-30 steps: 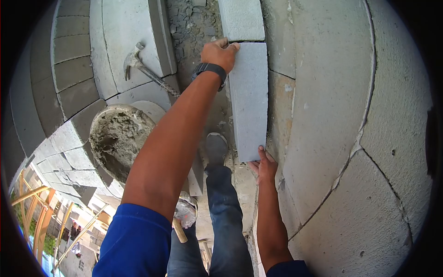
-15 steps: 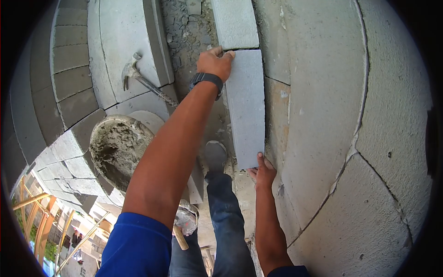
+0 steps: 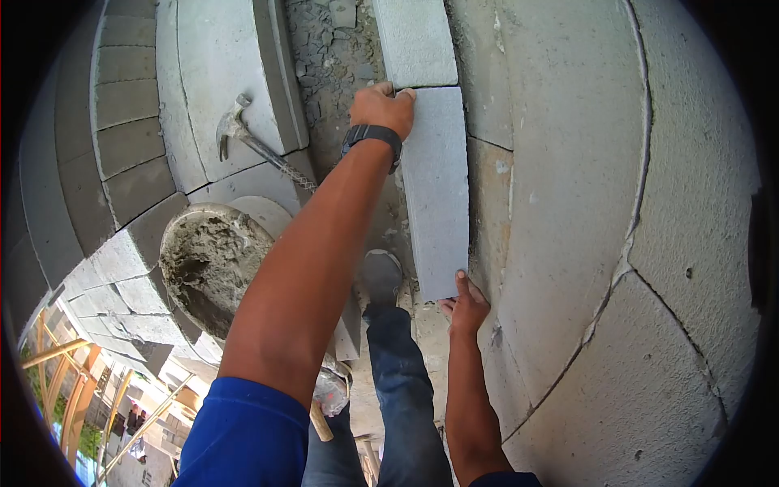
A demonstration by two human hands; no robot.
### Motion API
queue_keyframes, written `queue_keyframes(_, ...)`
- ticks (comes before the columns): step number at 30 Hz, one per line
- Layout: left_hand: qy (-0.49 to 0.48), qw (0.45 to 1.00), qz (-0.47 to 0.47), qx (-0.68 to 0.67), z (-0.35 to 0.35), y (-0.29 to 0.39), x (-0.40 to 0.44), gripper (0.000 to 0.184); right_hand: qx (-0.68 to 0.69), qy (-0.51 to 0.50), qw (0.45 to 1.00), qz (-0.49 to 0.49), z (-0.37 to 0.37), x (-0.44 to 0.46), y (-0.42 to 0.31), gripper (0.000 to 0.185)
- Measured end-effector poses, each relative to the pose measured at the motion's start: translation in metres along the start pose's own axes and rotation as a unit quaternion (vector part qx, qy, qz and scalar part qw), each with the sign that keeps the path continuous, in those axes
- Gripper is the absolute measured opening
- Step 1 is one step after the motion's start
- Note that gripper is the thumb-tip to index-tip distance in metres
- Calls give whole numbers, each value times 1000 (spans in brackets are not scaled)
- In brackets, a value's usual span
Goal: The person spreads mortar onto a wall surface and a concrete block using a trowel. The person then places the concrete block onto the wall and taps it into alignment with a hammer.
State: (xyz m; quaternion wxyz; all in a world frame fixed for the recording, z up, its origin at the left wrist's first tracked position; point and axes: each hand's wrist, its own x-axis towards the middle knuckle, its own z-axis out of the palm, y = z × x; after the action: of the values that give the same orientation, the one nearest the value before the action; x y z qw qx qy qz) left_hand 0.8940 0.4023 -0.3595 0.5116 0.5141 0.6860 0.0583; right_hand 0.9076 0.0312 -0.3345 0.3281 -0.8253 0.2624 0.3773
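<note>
A long grey concrete block [image 3: 438, 195] lies end to end with another pale block [image 3: 415, 40], a thin dark joint between them. My left hand [image 3: 383, 109], with a dark watch on its wrist, grips the far end of the block from its left edge, beside that joint. At the near end my right hand [image 3: 467, 304] holds the corner, thumb on top and fingers tucked under the end face. The undersides of the fingers are partly hidden.
A claw hammer [image 3: 258, 146] rests on blocks at left, near a bucket of wet mortar [image 3: 207, 260]. A mortar-smeared trowel [image 3: 331, 391] with a wooden handle shows below my left arm. A block wall [image 3: 568, 162] rises at right. Rubble [image 3: 333, 49] lies beyond my left hand.
The whole view has shifted very slightly right and down. Both hands keep the same hold on the block, which shows no clear movement against its neighbour.
</note>
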Motion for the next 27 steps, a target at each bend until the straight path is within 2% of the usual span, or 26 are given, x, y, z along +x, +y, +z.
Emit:
queue_keyframes(5, 35, 999, 20, 14, 3, -2, -1, 45, -16, 7, 1000, -12, 0, 2, 2, 59)
queue_keyframes(27, 23, 1000, 15, -7, 7, -10, 9, 44, -41, -5, 999, -2, 0, 0, -5, 62)
